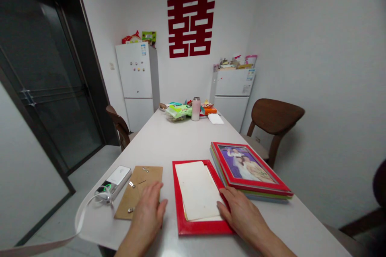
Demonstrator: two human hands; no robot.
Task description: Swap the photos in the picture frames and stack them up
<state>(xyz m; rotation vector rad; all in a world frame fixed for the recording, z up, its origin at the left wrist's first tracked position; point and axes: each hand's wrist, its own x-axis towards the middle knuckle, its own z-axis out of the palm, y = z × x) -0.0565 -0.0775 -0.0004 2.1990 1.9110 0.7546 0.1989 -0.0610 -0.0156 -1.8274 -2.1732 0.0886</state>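
Note:
A red picture frame (182,209) lies on the white table in front of me, with white sheets of paper (199,190) resting inside it, slightly askew. My right hand (239,211) rests at the frame's right side, thumb at the paper's edge and fingers on the red border. To the left, my left hand (149,207) is over the right part of a brown backing board (128,196) fitted with metal clips; its fingers are spread and hold nothing. Whether the left hand presses on the board I cannot tell. Part of the board is hidden beneath that hand.
Right of the frame stands a stack of picture frames (256,186), a photo in the top one. A power bank (117,178) with a white cable is at the table's left edge. Farther back are a pink bottle (196,109), snack bags (179,111) and a wooden chair (276,116).

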